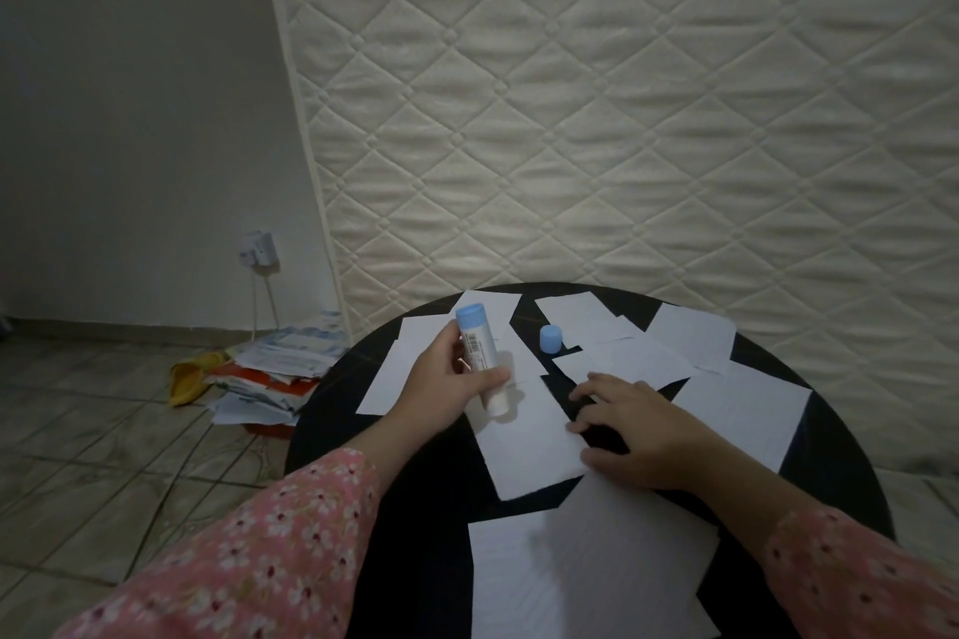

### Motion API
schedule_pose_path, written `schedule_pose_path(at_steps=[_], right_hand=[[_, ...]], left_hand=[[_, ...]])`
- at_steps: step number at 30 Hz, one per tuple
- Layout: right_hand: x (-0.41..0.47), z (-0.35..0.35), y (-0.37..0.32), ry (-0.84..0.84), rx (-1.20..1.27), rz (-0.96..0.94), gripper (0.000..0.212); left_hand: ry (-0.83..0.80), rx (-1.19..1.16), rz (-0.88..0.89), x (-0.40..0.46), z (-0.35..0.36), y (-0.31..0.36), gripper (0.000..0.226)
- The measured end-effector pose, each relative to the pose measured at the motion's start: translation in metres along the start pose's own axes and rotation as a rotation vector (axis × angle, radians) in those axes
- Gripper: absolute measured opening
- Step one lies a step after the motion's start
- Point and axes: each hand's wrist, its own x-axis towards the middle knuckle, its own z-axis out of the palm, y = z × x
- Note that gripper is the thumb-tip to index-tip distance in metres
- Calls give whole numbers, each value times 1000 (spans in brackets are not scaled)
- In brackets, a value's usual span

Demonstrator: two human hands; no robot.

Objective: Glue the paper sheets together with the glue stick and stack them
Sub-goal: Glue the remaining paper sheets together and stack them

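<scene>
My left hand [441, 381] grips a white glue stick [480, 358] with a blue end up; its lower tip touches a white paper sheet [524, 446] lying in the middle of the round black table [425, 509]. My right hand [630, 431] rests on that sheet's right edge, fingers spread and bent. The blue cap [550, 339] stands apart on the table behind the sheet. Several more white sheets [690, 337] lie scattered over the far and right side. A larger pile of sheets [586, 571] lies at the near edge.
A quilted white mattress [622, 93] leans upright right behind the table. On the tiled floor to the left lies a heap of papers [275, 374] with a yellow slipper [189, 376]. A wall socket [257, 248] with cables sits above it.
</scene>
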Motion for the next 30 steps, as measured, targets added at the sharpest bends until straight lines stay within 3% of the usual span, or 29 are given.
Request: schedule_pose_path(at_steps=[5, 8, 15, 26, 30], right_hand=[[5, 1, -5, 60, 28, -28, 33], [5, 4, -2, -11, -3, 13, 47], [9, 14, -8, -10, 27, 90, 50], [3, 15, -11, -94, 69, 93, 62], [2, 15, -14, -105, 57, 103, 58]], left_hand=[[-15, 56, 2, -2, 4, 2, 53], [-42, 83, 27, -7, 11, 5, 54], [-242, 157, 47, -18, 26, 3, 45], [-315, 221, 129, -25, 30, 2, 41], [-347, 275, 128, -23, 27, 6, 41]])
